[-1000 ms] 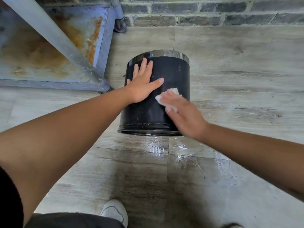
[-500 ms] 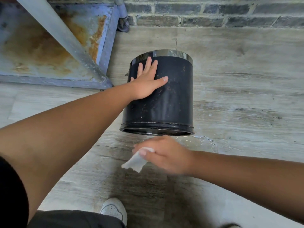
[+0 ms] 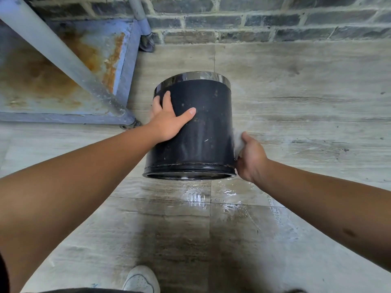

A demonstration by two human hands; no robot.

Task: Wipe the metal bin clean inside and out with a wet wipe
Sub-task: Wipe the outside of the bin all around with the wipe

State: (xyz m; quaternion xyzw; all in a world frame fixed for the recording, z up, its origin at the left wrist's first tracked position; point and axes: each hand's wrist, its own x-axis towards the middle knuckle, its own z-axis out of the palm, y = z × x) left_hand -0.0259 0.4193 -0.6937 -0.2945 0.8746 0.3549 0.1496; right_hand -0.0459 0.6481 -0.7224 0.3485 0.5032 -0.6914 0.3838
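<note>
A black metal bin (image 3: 205,127) with a shiny silver band at its far end lies on its side on the tiled floor, its dark ringed end facing me. My left hand (image 3: 169,119) rests flat on its upper left side, fingers spread, thumb pointing right. My right hand (image 3: 250,157) presses a white wet wipe (image 3: 238,141) against the bin's right side near the ringed end. Most of the wipe is hidden between hand and bin. The bin's inside is out of sight.
A rusty blue metal frame (image 3: 127,66) with a grey diagonal bar (image 3: 63,56) stands at the left, close to the bin. A brick wall (image 3: 275,22) runs along the back. Wet streaks (image 3: 196,195) shine on the floor before the bin. My white shoe (image 3: 141,280) shows at the bottom.
My right hand with the wipe dropped below the bin's ringed end, then rose to the bin's right side. My left hand slid further round the left side.
</note>
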